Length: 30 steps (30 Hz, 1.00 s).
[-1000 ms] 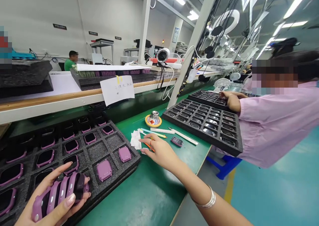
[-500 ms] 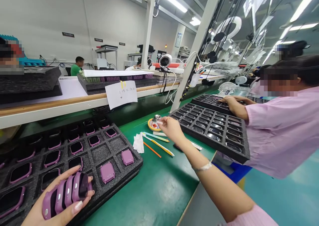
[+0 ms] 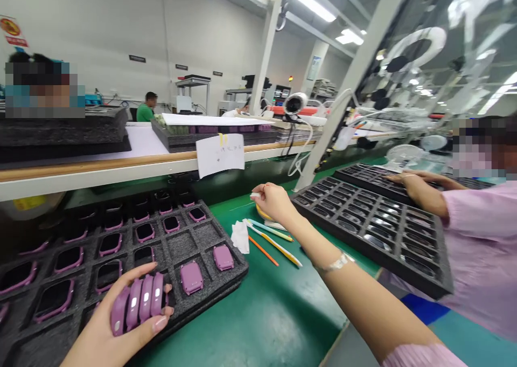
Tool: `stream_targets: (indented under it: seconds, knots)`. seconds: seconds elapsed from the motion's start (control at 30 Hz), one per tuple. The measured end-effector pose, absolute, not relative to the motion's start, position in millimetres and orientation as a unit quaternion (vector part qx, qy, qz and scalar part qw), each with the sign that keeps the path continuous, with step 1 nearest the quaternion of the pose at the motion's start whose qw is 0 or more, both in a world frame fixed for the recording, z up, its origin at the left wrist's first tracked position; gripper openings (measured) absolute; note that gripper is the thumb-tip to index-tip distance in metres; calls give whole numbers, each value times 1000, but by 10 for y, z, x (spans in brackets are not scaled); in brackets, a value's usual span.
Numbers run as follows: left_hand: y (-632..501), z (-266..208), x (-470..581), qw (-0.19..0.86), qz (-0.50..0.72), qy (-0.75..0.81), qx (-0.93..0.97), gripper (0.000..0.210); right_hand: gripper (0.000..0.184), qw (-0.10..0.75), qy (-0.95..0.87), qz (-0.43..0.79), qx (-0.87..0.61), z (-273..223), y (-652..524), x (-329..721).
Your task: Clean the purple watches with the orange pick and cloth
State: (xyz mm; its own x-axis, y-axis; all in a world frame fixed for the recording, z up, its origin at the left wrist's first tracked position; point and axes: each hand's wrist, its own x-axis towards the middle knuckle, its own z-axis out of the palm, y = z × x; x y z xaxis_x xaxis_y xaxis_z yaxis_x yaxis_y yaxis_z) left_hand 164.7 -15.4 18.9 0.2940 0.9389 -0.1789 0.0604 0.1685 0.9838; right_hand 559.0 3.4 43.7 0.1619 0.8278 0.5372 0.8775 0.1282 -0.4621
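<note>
My left hand [image 3: 117,324] is wrapped around a row of several purple smartwatch cases [image 3: 139,305], held together on edge above the near part of a black foam tray [image 3: 181,244]. In that tray, watches with dark screens sit in square pockets. Two purple cases [image 3: 191,277] lie back side up near its right edge. My right hand [image 3: 277,204] is closed in a pinch on a small white piece [image 3: 255,195], too small to identify. Below that hand a round yellow-edged item [image 3: 263,214] is mostly covered.
Right of the foam tray lie a white wipe [image 3: 241,236], an orange stick [image 3: 263,250] and a yellow-white brush-like tool [image 3: 278,244]. Another foam tray [image 3: 443,281] of dark watch parts stands at the right, by a co-worker in a pink sleeve [image 3: 464,205]. A shelf [image 3: 169,168] crosses behind.
The camera view has turned left, so the scene sits further right. My right hand has shifted left across the round yellow-edged item, covering it more. The left hand still holds the purple cases.
</note>
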Motion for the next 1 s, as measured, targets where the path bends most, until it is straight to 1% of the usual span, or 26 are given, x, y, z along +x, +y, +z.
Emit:
stream_targets:
  seconds: [0.2, 0.3, 0.4, 0.53, 0.63, 0.7, 0.77, 0.87, 1.0]
  knots:
    - [-240, 286, 1668, 660, 356, 435, 499, 79, 8, 414, -737, 129, -519, 422, -129, 4209]
    - [-237, 317, 1637, 674, 327, 431, 503, 80, 1, 431, -772, 161, -438, 505, -312, 3821]
    - [-221, 327, 1614, 653, 306, 438, 536, 78, 2, 429, -809, 157, -369, 575, -431, 3689]
    - [-223, 326, 1620, 649, 312, 429, 546, 78, 6, 381, -848, 111, -351, 555, -535, 3631]
    - [-220, 324, 1634, 632, 327, 423, 561, 66, 12, 363, -858, 52, -359, 497, -562, 3586]
    - [-212, 322, 1640, 619, 334, 419, 574, 57, 15, 369, -857, 15, -359, 471, -543, 3563]
    - [-204, 319, 1644, 617, 331, 418, 579, 54, 16, 385, -849, -8, -362, 461, -516, 3551]
    - [-207, 311, 1651, 608, 332, 418, 587, 53, 15, 390, -845, -1, -366, 466, -519, 3551]
    - [-222, 311, 1656, 584, 329, 416, 614, 51, 19, 354, -860, 20, -366, 465, -577, 3552]
